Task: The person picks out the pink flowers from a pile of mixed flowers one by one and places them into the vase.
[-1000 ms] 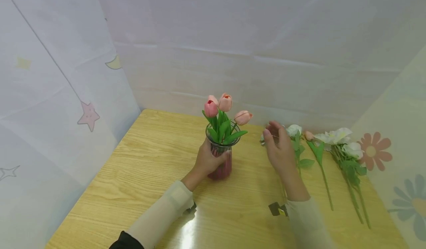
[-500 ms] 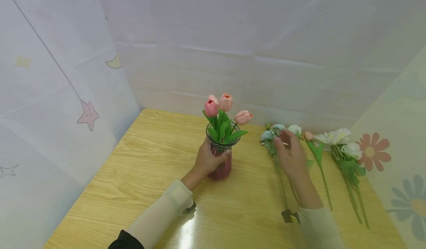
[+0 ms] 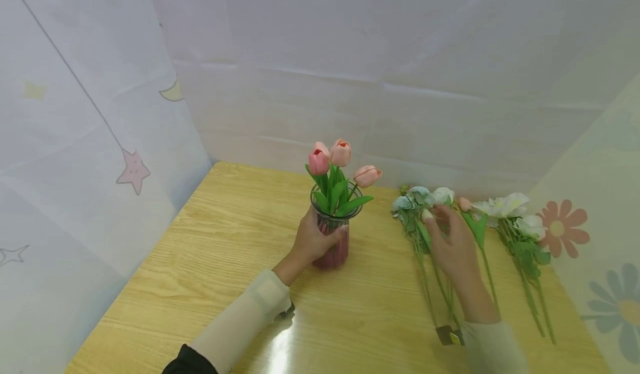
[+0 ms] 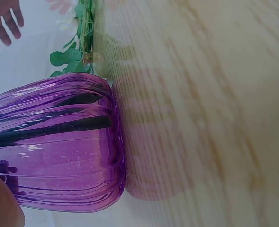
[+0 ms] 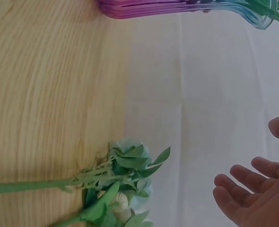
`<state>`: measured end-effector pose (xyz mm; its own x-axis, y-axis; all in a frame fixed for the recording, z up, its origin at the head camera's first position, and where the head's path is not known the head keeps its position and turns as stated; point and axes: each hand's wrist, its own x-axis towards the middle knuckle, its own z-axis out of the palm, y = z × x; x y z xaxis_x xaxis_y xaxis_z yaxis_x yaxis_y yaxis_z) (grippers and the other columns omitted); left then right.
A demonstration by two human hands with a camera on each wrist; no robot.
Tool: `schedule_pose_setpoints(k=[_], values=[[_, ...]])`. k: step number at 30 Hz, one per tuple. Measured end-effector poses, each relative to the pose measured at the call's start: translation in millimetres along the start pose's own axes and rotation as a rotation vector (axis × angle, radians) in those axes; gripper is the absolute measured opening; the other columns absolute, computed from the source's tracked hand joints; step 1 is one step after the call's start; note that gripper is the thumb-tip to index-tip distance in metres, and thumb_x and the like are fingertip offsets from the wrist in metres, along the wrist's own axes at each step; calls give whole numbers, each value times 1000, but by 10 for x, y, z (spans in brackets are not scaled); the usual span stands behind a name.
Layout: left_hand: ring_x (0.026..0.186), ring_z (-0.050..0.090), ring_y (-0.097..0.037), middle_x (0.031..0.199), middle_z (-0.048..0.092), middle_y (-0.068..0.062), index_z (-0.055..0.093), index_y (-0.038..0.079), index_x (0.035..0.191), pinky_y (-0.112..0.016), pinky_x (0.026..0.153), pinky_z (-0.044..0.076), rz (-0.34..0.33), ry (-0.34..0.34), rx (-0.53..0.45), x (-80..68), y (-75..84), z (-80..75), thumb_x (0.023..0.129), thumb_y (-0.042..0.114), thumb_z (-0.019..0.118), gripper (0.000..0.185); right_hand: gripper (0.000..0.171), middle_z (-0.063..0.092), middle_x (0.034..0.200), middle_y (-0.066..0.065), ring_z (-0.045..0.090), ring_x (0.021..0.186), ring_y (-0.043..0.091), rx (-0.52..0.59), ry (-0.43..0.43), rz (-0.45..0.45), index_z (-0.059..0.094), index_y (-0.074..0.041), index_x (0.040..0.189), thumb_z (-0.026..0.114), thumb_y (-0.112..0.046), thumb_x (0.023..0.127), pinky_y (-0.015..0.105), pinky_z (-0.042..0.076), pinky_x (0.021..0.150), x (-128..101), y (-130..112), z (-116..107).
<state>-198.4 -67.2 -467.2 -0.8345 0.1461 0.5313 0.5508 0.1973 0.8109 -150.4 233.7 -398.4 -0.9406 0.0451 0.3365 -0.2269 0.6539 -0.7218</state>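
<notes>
My left hand [image 3: 312, 242] grips a ribbed glass vase [image 3: 334, 258], its thumb across the front. Several pink tulips [image 3: 341, 154] with green leaves stand in the vase mouth. In the left wrist view the purple lower part of the vase [image 4: 68, 156] shows dark stem ends inside, its base at the tabletop. My right hand [image 3: 456, 249] hovers over the loose flowers on the right, fingers relaxed and holding nothing. Below it lie pale blue flowers [image 3: 403, 203] and a whitish tulip bud [image 5: 121, 202] among green leaves; the right wrist view shows these apart from the hand.
A white flower [image 3: 443, 195], a peach tulip [image 3: 464, 204] and white blooms [image 3: 505, 204] on long stems lie along the right side of the wooden table [image 3: 215, 240]. Behind the table hangs a pale cloth [image 3: 300, 107]. A small dark device [image 3: 445, 335] sits at my right cuff.
My right hand has moved right across the loose flowers, uncovering the pale blue ones. The left hand and the vase have stayed in place.
</notes>
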Motion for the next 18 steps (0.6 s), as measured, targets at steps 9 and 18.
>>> schedule_pose_setpoints(k=[9,18], values=[[128,57,-30,135,59,-16,39,4,144,-45,112,45,-55,-22,-23,8,-16,-1,83,23,75,73,63,44,147,31,46,129,52,-56,-49,74,33,4,152,45,-39,107,68,41,102,-81,191,-135],[129,57,-31,136,59,-18,39,2,144,-45,112,45,-60,-26,-28,3,2,-7,83,17,76,73,67,41,149,32,44,128,55,-140,-83,139,29,4,154,41,-43,108,70,43,95,-185,398,-283]])
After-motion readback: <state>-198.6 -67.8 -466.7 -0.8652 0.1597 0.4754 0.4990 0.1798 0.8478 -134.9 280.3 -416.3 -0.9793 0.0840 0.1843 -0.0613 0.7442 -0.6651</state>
